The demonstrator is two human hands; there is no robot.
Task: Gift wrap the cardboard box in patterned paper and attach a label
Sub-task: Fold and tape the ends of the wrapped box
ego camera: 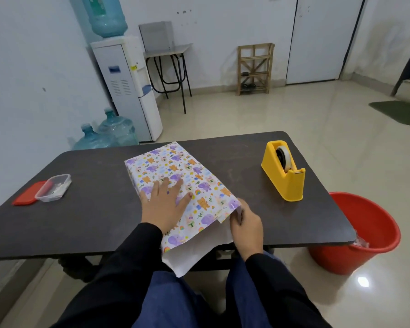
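The cardboard box is covered by the patterned paper (187, 171), so only its raised outline is seen, at the middle of the table (92, 209). The paper's free corner is pinched between the thumb and curled fingers of the right hand (246, 226). From that grip the box lies beyond and to the left, with its long axis running away toward the far left. A loose, white-backed tail of paper hangs past the table's near edge, below and left of the grip. The left hand (163, 204) is laid flat, fingers spread, on the box's top just left of the grip, and nothing is held in it. The coming fold is judged to run from the grip toward the box.

A yellow tape dispenser (283, 171) stands beyond and right of the grip, nearer the right hand. Far to the left, small pale items, too small to be told, are held in a clear tub (53, 188), with its red lid (27, 196) touching it. To the right of the grip, on the floor, something clear and crumpled is seen at the rim of a red bucket (365, 233).
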